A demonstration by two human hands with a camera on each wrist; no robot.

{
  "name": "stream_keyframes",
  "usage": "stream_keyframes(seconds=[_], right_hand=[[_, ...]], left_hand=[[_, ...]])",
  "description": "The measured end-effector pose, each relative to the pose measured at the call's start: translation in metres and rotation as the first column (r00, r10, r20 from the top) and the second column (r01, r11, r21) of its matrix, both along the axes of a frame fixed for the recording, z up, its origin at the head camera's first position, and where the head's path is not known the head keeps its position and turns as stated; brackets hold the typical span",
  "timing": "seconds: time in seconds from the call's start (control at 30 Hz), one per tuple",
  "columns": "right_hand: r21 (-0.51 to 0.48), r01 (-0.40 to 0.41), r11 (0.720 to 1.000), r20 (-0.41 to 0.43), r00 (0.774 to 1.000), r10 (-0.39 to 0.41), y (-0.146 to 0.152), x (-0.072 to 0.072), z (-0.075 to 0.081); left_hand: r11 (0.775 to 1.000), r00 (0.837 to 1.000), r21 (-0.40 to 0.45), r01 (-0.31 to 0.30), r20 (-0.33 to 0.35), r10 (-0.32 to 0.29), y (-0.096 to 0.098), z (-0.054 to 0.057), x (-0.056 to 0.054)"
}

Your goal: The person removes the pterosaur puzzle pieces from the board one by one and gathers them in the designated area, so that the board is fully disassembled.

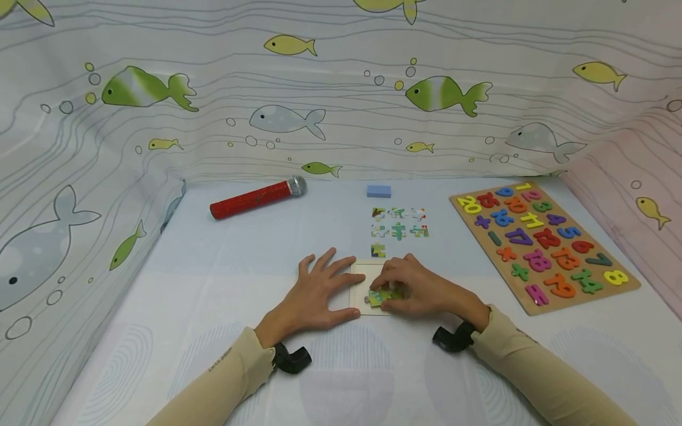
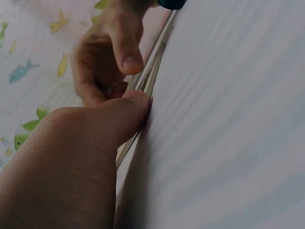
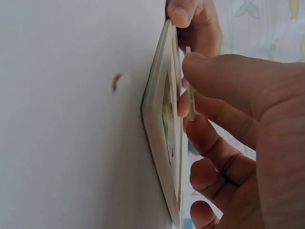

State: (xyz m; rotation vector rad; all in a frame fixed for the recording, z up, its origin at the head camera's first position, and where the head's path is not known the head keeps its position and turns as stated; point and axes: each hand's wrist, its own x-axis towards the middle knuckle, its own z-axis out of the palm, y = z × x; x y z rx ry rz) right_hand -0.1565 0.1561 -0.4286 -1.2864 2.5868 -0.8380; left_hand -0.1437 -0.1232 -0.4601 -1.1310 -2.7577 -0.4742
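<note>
A square wooden puzzle tray [image 1: 367,269] lies flat on the table between the two hands. My left hand [image 1: 317,294] is spread at its left side, with thumb and fingertips touching the frame. Over the tray, my right hand [image 1: 418,288] pinches a thin jigsaw piece [image 3: 191,102] between thumb and fingers. In the right wrist view the piece is on edge, raised off the tray. A green printed area [image 3: 167,119] shows inside the tray; the right hand partly hides it from above. Several loose jigsaw pieces [image 1: 398,231] lie in rows just behind the tray.
A blue block [image 1: 379,191] sits behind the loose pieces. A red microphone [image 1: 256,198] lies at the back left. To the right is a wooden number board [image 1: 533,236] with coloured numerals. A fish-print curtain [image 1: 341,89] encloses the back and sides.
</note>
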Motion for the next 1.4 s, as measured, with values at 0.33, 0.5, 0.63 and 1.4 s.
stream_keyframes(seconds=[0.33,0.5,0.63,1.4], right_hand=[[-0.090,0.107,0.990,0.041,0.994,-0.104,0.014,-0.011,0.006],[-0.097,0.155,0.983,-0.015,0.988,-0.157,0.025,-0.022,0.004],[-0.117,0.177,0.977,-0.055,0.981,-0.184,0.032,-0.030,0.002],[-0.040,0.301,0.953,-0.085,0.949,-0.304,0.040,-0.061,-0.013]], left_hand=[[1.000,1.000,0.005,-0.003,0.012,0.003,-0.001,-0.001,0.000],[1.000,1.000,0.015,-0.001,0.020,0.001,0.000,0.000,0.000],[1.000,1.000,0.021,0.000,0.021,0.000,-0.001,0.000,0.001],[1.000,0.999,0.016,-0.002,0.040,0.001,0.000,0.001,0.002]])
